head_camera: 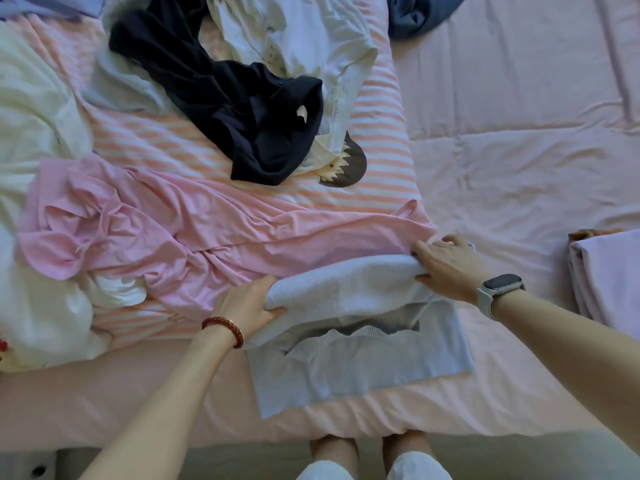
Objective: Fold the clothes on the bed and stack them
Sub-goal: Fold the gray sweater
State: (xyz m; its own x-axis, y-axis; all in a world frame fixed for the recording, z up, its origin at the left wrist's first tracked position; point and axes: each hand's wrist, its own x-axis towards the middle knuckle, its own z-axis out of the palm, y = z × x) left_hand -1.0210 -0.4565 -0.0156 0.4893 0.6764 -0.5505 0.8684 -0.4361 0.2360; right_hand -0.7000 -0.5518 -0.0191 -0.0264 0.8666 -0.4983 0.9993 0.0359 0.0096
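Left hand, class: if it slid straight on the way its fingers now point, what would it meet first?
The left hand grips the pale blue knit sweater, fingers pointing up and right. Past the fold it holds, it would probably meet the pink garment first, though depth is unclear.

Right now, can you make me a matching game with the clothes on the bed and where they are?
Things:
1. light blue knit sweater
2. pink garment
3. navy garment
4. folded lilac pile

Places:
A. far right edge of the bed
B. crumpled at the top, partly over white clothes
C. near edge of the bed, gripped by the left hand and right hand
D. spread out across the middle left

Pairs: 1-C, 2-D, 3-B, 4-A
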